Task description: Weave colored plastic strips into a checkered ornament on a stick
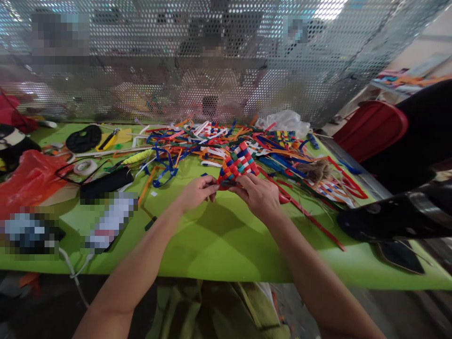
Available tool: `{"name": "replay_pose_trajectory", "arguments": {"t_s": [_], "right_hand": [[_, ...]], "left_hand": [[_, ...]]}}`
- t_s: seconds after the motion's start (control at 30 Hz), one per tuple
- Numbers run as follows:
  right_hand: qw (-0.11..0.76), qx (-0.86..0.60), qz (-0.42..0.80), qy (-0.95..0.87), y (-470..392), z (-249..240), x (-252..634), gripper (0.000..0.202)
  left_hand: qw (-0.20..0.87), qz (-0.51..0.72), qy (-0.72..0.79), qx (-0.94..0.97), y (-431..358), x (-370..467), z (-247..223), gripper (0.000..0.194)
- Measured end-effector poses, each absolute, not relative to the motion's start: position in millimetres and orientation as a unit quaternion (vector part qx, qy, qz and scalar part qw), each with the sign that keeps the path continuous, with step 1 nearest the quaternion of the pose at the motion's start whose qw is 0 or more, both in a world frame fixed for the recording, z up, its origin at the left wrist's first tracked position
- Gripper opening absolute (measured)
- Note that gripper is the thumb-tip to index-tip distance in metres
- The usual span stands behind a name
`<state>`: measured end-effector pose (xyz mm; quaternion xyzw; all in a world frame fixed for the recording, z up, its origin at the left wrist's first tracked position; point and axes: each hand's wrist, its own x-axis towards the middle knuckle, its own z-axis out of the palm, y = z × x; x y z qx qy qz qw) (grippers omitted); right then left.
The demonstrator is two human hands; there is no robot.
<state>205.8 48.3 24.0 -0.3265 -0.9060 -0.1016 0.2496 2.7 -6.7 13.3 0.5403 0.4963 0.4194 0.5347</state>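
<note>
Head view shows both bare hands close together above the green bench (226, 254), with a small weave (240, 162) between them. The weave is made of flat strips, mostly red, with some blue, white, teal and orange. It is raised above the bench and tilted, its pointed upper part standing up away from the fingers.

The left hand (198, 192) has its grip closed at the lower left corner, thumb against fingertips. The right hand (260, 194) grasps the lower right part, with fingers over the near face and the thumb lower down. What the hidden fingertips do behind it, I cannot tell.

I judge the weave to be very light and not fragile. It seems springy rather than limp, because it keeps its form without support at the top. The strips look smooth, so they may slip against each other; a pull on one single strip could loosen the crossings. The better hold is probably a flat pinch at the edge, over several crossings together, as the hands have it now.

Behind lies a tangled pile (183, 136) of strips; to the right, a long red strip (319, 224) and some twine (315, 171).
</note>
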Motion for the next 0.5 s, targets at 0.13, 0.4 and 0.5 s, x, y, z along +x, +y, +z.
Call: {"name": "replay_pose_trajectory", "arguments": {"t_s": [0.13,0.4,0.5], "right_hand": [[0.244,-0.328,-0.105,-0.907,46.7,24.5,205.9,0.046],[0.24,-0.347,-0.116,-0.899,40.9,24.5,203.1,0.047],[0.261,-0.356,-0.109,-0.891,39.9,22.9,202.0,0.046]], "left_hand": [[0.527,0.43,0.483,0.552,-7.6,3.1,12.6,0.018],[0.532,0.436,0.481,0.544,-9.7,5.1,16.6,0.023],[0.534,0.445,0.475,0.539,-9.1,5.8,14.9,0.024]]}}
